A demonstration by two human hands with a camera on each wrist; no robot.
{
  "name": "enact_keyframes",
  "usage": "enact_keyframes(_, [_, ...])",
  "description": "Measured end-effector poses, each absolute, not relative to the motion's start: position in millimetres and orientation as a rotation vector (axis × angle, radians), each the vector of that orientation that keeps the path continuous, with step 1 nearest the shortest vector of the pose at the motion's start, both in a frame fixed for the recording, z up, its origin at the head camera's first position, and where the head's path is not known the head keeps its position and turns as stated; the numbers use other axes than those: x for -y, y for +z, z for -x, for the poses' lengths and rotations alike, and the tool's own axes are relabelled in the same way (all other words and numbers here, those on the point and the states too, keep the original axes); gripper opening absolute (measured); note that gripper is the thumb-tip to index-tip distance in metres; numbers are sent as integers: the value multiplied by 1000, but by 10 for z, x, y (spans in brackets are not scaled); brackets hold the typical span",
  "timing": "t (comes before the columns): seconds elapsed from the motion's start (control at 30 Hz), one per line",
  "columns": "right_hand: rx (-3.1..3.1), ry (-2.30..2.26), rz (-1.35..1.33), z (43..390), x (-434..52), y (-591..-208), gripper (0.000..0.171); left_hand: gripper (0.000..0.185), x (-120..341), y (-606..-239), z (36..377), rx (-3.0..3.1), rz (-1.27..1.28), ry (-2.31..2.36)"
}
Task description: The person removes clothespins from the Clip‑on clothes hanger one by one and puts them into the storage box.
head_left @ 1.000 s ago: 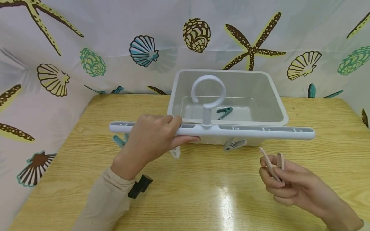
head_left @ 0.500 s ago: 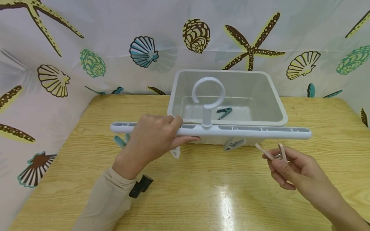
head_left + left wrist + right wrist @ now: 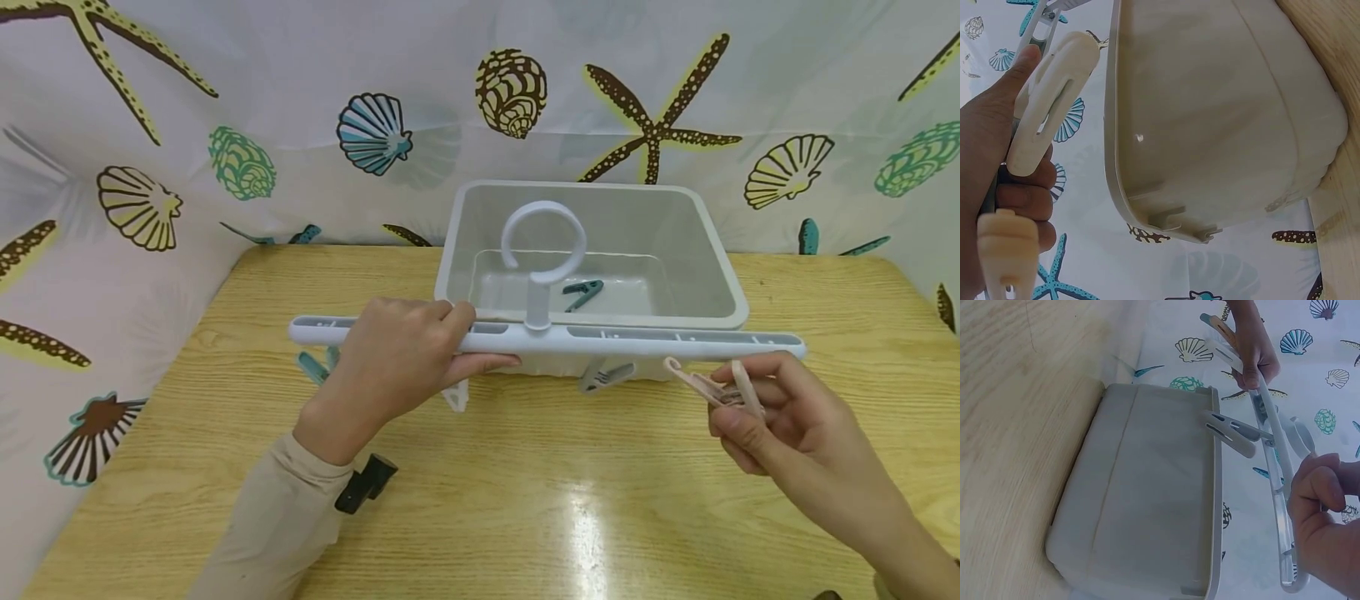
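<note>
My left hand point(image 3: 393, 362) grips a white bar hanger point(image 3: 652, 343) left of its ring hook point(image 3: 581, 242), thumb stretched along the bar's near side. Below the bar hang a teal clothespin point(image 3: 311, 367), a white clothespin point(image 3: 456, 396) and a grey clothespin point(image 3: 609, 375). Just under the bar's right end, my right hand point(image 3: 813, 429) pinches a pale pink clothespin point(image 3: 701, 385), its jaws spread and pointing up to the left. In the right wrist view, the curled right hand point(image 3: 1329, 509) overlaps the bar point(image 3: 1280, 515), and the grey clothespin point(image 3: 1232, 432) hangs mid-bar.
A pale grey plastic bin point(image 3: 723, 287) stands behind the hanger, with a dark teal clothespin point(image 3: 583, 292) on its floor. The wooden table point(image 3: 487, 517) meets a shell-print curtain point(image 3: 427, 50) at the back. A black device point(image 3: 366, 483) shows beside the left wrist.
My right hand has risen toward the right end of the bar with the pink clothespin, which is now tilted more to the left. The left hand stays in place; the bar has barely shifted.
</note>
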State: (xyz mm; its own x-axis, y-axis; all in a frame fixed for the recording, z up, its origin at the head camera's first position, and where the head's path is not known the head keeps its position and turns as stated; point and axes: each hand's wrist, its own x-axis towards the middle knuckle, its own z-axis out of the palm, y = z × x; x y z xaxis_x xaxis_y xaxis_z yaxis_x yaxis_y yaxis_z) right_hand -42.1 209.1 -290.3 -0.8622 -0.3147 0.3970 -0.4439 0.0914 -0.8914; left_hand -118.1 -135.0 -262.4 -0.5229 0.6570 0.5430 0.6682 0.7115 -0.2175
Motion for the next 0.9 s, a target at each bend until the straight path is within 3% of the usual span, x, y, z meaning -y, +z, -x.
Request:
enact_keyframes(0.23, [2184, 1924, -905, 447, -2138, -2816, 26, 59, 1350, -2644, 1190, 2319, 1013, -11])
enact_keyframes(0.43, [2255, 1740, -826, 426, -2107, -2712, 28, 56, 1331, -2645, 1186, 2341, 1010, -15])
enact_keyframes(0.67, [2071, 1643, -994, 530, -2052, -2620, 31, 56, 1323, -2636, 1187, 2337, 1024, -12])
enact_keyframes(0.9, [2208, 1444, -757, 541, -2100, -2579, 29, 56, 1319, -2632, 1188, 2346, 1026, -11])
